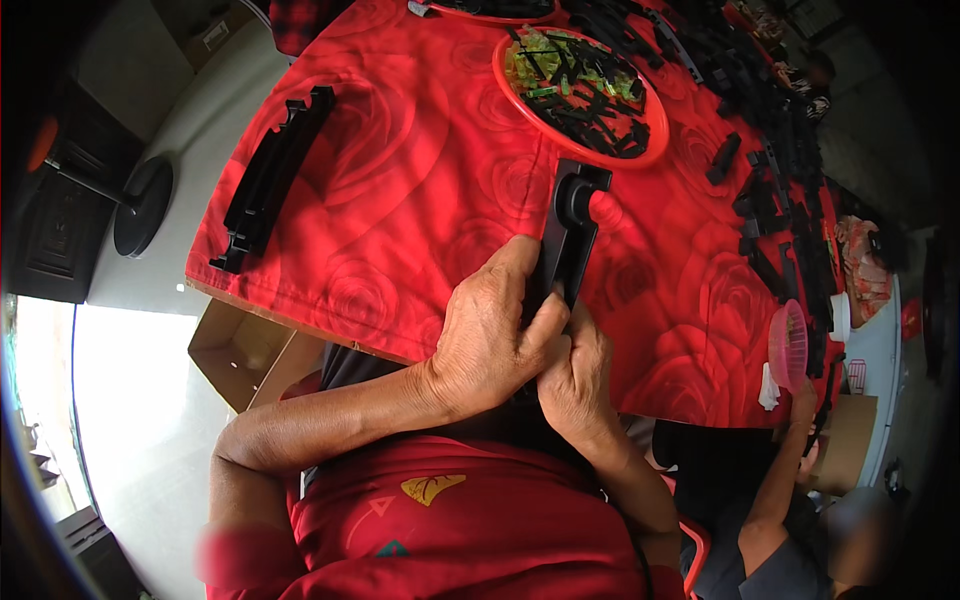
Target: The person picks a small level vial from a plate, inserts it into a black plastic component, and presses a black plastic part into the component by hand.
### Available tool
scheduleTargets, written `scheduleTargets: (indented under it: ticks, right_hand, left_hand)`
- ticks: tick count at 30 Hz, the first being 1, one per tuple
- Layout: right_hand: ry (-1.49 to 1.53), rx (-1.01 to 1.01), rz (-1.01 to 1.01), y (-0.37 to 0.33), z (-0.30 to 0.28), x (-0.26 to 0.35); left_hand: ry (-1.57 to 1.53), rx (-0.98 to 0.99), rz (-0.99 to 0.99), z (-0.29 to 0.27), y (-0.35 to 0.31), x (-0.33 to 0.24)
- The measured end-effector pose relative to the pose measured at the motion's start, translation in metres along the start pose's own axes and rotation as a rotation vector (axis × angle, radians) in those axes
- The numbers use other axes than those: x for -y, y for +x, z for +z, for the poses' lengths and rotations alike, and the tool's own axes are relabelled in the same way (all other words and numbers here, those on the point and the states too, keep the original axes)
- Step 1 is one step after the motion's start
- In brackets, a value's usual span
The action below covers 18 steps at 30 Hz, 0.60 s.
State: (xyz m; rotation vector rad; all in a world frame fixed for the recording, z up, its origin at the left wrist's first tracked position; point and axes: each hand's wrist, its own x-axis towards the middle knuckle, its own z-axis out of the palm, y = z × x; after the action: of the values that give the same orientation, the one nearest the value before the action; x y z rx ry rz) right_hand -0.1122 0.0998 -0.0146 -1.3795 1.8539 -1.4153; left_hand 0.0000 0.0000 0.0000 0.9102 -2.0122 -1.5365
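A long black plastic part [562, 235] with a rounded recess at its far end is held in front of me, over the table's near edge. My left hand [490, 325] is closed around its near portion, thumb and fingers on either side. Just right of it, my right hand [580, 375] is curled against the near end, partly behind the left; its fingertips are hidden. Beyond the part stands a red plate [655, 125] with black strips [600, 120] and yellow-green pieces [540, 60]. At the left lie black plastic parts [268, 185], side by side.
A red rose-patterned cloth [400, 230] covers the table. Many black parts [775, 210] are heaped along the right side. Near the right corner, a co-worker's hand [803, 402] is by a pink basket [788, 345]. A cardboard box [240, 350] stands below the left edge.
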Motion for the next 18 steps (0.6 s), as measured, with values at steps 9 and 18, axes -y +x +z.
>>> scheduleTargets:
  ticks: [9, 18]
  right_hand:
    - [-0.149, -0.085, 0.094, 0.006, -0.008, -0.002]
    - [-0.253, -0.031, 0.008, 0.005, -0.008, -0.003]
  left_hand:
    - [0.199, -0.345, 0.532, -0.006, 0.009, 0.001]
    - [0.723, -0.281, 0.632, -0.008, 0.021, -0.005]
